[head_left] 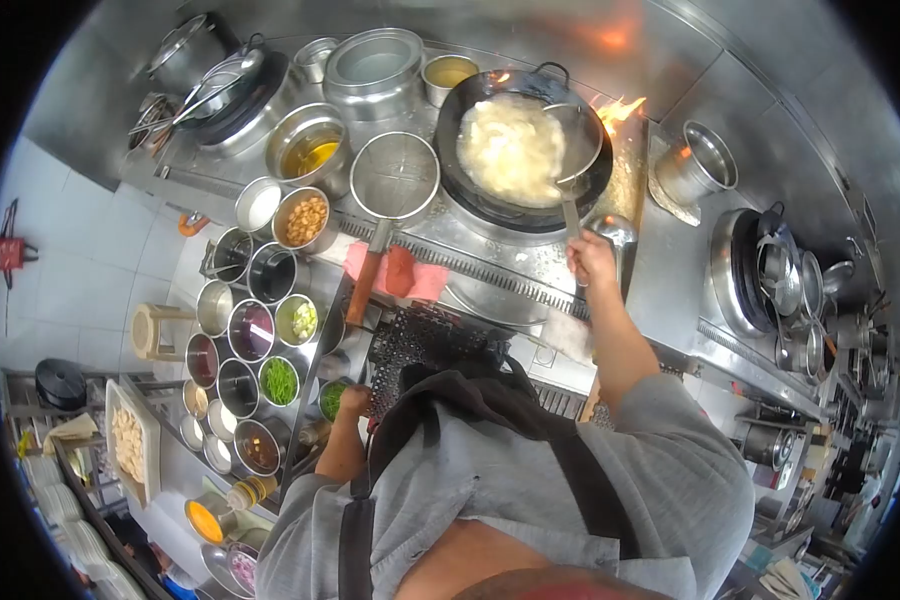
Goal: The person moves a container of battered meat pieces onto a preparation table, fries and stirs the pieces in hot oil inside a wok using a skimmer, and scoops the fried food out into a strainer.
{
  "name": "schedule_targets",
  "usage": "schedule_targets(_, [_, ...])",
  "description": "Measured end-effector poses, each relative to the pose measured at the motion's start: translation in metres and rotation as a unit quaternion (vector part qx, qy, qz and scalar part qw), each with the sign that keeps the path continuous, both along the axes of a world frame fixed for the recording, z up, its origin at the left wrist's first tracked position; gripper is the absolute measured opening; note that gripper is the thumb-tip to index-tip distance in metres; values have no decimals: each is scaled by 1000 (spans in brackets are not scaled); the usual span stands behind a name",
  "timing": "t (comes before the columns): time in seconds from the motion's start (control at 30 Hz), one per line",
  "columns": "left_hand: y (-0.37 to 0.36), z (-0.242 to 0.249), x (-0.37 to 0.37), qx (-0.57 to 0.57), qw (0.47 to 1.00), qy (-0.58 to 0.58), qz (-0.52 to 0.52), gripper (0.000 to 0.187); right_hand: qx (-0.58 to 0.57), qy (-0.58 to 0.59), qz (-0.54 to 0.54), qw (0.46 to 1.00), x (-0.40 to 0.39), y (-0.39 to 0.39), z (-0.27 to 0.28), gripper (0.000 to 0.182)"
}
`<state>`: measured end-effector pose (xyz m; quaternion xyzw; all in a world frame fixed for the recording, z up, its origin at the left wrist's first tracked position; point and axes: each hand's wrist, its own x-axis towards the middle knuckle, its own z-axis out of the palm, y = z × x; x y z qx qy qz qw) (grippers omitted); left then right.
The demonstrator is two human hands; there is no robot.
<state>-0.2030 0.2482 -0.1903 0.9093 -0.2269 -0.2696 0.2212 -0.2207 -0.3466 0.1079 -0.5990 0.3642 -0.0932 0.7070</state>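
My right hand (pixel 592 258) is closed round the handle of a skimmer (pixel 577 140), whose round bowl sits at the right side of a black wok (pixel 457 192). Pale food (pixel 510 150) bubbles in foamy oil inside the wok. My left hand (pixel 355 402) hangs low beside my body, near a pot of chopped greens (pixel 332 400); its fingers look curled, but what they hold, if anything, is too small to make out. A round mesh strainer (pixel 395 175) lies left of the wok, its wooden handle (pixel 364 290) pointing toward me.
Flames (pixel 620 112) rise at the wok's right edge. A ladle (pixel 613 231) lies near my right hand. Left stand a pot of yellow oil (pixel 315 155), a pot of nuts (pixel 304 218) and several ingredient pots. Pink cloth (pixel 425 281) lies on the stove's front edge. A metal pot (pixel 708 158) stands right.
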Motion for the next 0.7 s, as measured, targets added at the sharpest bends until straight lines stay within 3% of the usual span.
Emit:
schedule_targets(0.07, [14, 6, -6, 54, 998, -33, -23, 11, 24, -15, -2, 1000, 14, 21, -2, 7])
schedule_targets(0.17, [46, -35, -25, 115, 968, 181, 130, 13, 61, -57, 8, 996, 40, 35, -2, 10])
schedule_targets(0.27, [74, -50, -42, 156, 885, 356, 258, 15, 12, -53, -20, 998, 41, 51, 29, 18])
schedule_targets(0.4, [98, -49, -57, 138, 884, 353, 274, 15, -39, -60, 22, 997, 25, 42, 40, 28])
schedule_targets(0.7, [104, -64, -50, 101, 903, 336, 248, 14, -299, 27, 91, 950, -9, 80, 94, 44])
